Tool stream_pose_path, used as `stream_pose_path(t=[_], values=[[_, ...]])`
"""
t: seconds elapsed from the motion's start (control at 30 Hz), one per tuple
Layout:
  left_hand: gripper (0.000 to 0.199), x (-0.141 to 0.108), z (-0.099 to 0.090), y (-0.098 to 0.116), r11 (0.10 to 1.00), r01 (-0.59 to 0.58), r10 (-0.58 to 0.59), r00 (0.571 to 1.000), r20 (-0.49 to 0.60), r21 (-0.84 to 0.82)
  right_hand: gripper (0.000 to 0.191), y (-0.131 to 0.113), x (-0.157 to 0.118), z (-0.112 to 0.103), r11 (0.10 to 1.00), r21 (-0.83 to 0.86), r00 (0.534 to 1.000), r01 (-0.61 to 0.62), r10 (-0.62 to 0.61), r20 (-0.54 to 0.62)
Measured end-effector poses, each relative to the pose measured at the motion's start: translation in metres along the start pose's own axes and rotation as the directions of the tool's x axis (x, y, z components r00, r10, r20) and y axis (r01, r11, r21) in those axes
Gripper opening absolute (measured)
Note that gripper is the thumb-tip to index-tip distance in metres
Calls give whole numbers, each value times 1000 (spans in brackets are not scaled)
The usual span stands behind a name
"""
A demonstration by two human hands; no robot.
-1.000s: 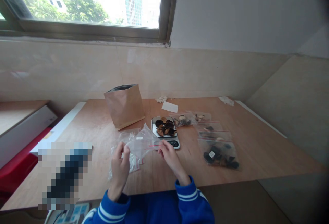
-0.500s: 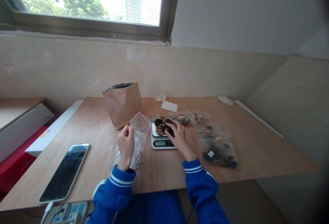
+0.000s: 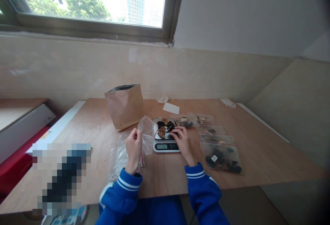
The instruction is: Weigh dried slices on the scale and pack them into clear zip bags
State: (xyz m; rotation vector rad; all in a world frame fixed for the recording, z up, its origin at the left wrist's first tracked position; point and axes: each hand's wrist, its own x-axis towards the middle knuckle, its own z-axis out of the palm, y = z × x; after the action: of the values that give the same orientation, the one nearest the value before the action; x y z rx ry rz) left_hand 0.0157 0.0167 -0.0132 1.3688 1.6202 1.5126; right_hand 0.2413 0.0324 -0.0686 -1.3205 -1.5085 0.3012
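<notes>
My left hand [image 3: 134,150] pinches the top of a clear zip bag [image 3: 147,135] with a red seal strip, holding it upright next to a digital kitchen scale [image 3: 165,146]. My right hand [image 3: 184,143] reaches onto the scale's metal plate, its fingers at a small pile of dark dried pieces [image 3: 165,129]. Whether those fingers hold a piece is hidden. A loose clear plastic bag [image 3: 119,159] lies under my left wrist. Several zip bags with dark pieces [image 3: 221,158] lie to the right of the scale.
A kraft paper bag [image 3: 124,106] stands behind my left hand on the wooden table [image 3: 260,159]. A white paper slip [image 3: 170,108] and crumpled tissue [image 3: 228,103] lie at the back. A pixelated phone [image 3: 62,178] lies at the left.
My right hand has left the bag for the scale's plate over the last second. My left hand now holds the bag alone, raised upright and closer to the scale.
</notes>
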Motion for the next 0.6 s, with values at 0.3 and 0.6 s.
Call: stream_pose_path(t=[0.3,0.6], values=[[34,-6,7,-2,997,-67,66,997,39,43,25,-67,24,12,843,524,980,-124,188,-70],[34,-10,4,-4,990,-139,139,989,52,-12,17,-127,32,17,992,105,987,76,-90,137]])
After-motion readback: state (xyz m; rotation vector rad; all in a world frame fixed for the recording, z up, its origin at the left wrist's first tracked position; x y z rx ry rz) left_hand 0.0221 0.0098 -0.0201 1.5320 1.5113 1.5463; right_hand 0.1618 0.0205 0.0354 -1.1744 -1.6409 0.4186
